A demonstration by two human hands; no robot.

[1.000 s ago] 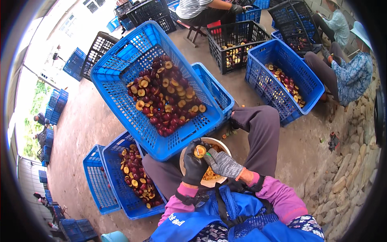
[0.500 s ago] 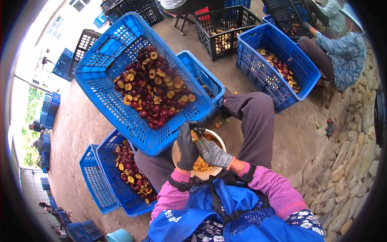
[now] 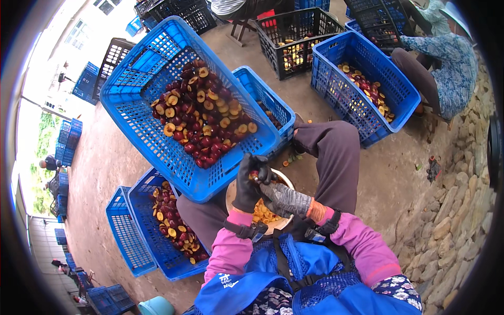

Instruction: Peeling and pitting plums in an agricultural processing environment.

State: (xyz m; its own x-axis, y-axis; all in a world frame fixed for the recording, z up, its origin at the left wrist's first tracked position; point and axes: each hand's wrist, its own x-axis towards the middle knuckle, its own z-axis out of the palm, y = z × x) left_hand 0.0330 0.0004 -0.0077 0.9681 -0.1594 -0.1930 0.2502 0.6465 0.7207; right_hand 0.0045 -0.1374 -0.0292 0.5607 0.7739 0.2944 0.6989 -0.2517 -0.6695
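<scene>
My left hand (image 3: 248, 185), in a black glove, is closed around a red-skinned plum piece (image 3: 254, 175). My right hand (image 3: 286, 199), in a grey knit glove, presses its curled fingers against the same fruit; whatever it grips there is hidden. Below both hands, between my knees, stands a pale round tub (image 3: 274, 226) with yellow fruit pieces (image 3: 263, 212) inside. Just beyond my left hand a large blue crate (image 3: 210, 190) leans toward me, holding many halved dark red plums (image 3: 202, 123) with yellow cut faces.
Left of my knee sits a blue crate (image 3: 148, 247) of plum halves, beside another blue crate (image 3: 126, 231). Another blue crate (image 3: 336, 100) and a black crate (image 3: 281, 58) hold cut fruit farther off. A person (image 3: 454, 73) sits at far right, above a stone edge (image 3: 446, 226).
Yellow flesh showed between my fingers before; now a red-skinned piece is there. My left fingers have curled over it, and my right hand has shifted slightly right and down.
</scene>
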